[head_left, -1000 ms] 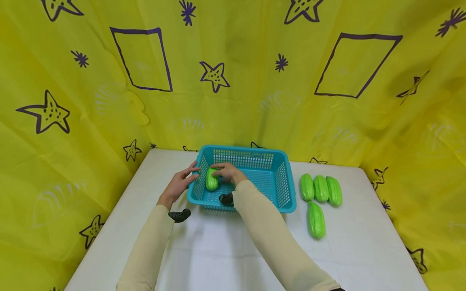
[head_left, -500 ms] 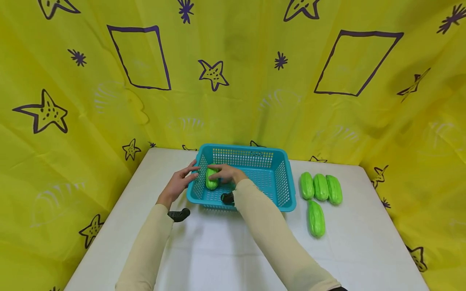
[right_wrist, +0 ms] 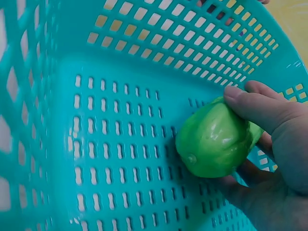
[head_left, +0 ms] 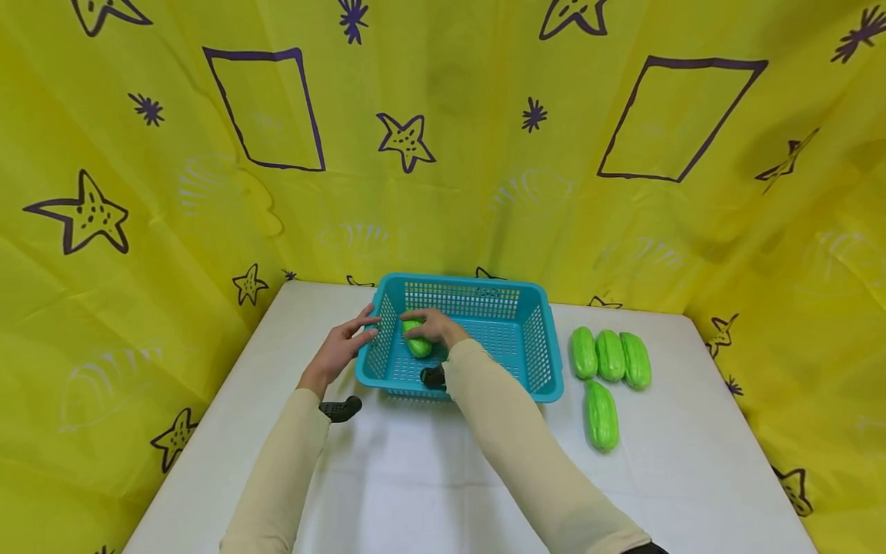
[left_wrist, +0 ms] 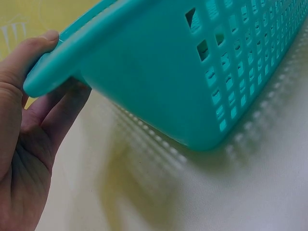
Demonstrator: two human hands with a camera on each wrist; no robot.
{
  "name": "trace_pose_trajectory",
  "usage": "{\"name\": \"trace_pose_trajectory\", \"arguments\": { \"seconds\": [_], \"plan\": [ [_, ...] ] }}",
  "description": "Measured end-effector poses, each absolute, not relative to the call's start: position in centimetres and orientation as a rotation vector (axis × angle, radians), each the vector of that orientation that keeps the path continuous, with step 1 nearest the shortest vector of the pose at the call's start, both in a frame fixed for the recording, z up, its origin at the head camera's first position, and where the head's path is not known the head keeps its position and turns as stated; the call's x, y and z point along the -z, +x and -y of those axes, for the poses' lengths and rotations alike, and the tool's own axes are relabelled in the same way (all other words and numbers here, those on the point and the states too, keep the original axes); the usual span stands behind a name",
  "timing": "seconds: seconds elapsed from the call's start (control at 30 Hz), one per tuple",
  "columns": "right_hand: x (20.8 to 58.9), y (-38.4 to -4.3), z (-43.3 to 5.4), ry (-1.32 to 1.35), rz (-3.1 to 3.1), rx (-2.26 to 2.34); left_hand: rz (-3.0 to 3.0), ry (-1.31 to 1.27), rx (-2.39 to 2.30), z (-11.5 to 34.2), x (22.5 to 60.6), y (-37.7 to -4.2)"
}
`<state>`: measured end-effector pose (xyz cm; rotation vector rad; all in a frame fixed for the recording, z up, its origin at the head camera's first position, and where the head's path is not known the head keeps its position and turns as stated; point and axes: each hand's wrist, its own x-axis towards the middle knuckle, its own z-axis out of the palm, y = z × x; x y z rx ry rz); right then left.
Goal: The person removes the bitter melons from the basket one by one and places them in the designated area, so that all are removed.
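Note:
A bright green, elongated, ridged gourd (head_left: pixel 419 346) is inside the turquoise plastic basket (head_left: pixel 464 282), near its left wall. My right hand (head_left: pixel 434 326) grips it, and the right wrist view shows the thumb on top of the gourd (right_wrist: pixel 211 139) with fingers curled beneath. The gourd's rounded end points toward that camera. On the basket's left side, my left hand (head_left: pixel 339 348) pinches the rim, its thumb over the edge and its fingers under it, as the left wrist view of that hand (left_wrist: pixel 29 139) shows.
Right of the basket, several similar gourds lie on the white table (head_left: pixel 664 462): three side by side, including a middle gourd (head_left: pixel 611 356), and one nearer gourd (head_left: pixel 601 416). A yellow patterned curtain (head_left: pixel 464 215) surrounds the table at the back and sides.
The gourd in my right hand has shifted slightly right, away from the basket's left wall, and has turned to lie at a slant. My left hand stays at the rim.

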<state>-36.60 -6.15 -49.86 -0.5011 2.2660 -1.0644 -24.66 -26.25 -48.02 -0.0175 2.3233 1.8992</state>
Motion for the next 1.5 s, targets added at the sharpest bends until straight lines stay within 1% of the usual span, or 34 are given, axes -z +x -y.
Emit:
{"name": "trace_pose_trajectory", "arguments": {
  "seconds": [0.2,0.53,0.93,1.2,1.5],
  "plan": [
    [49.6,-37.1,5.6,-0.512,-2.285,1.074,-2.318,-0.023,-1.907,26.2,47.8,-24.7],
    [49.8,-37.0,4.1,-0.47,-2.263,1.192,-2.32,-0.045,-1.897,26.1,47.8,-24.6],
    [50.0,-37.5,2.1,-0.307,-1.94,1.438,-2.325,-0.049,-1.889,26.1,47.8,-24.7],
    [49.5,-38.0,0.8,-0.493,-2.067,1.268,-2.336,-0.045,-1.886,26.1,47.8,-24.8],
    [47.2,-38.8,-0.2,-0.615,-2.167,1.184,-2.342,-0.043,-1.878,25.9,47.8,-24.7]
  ]
}}
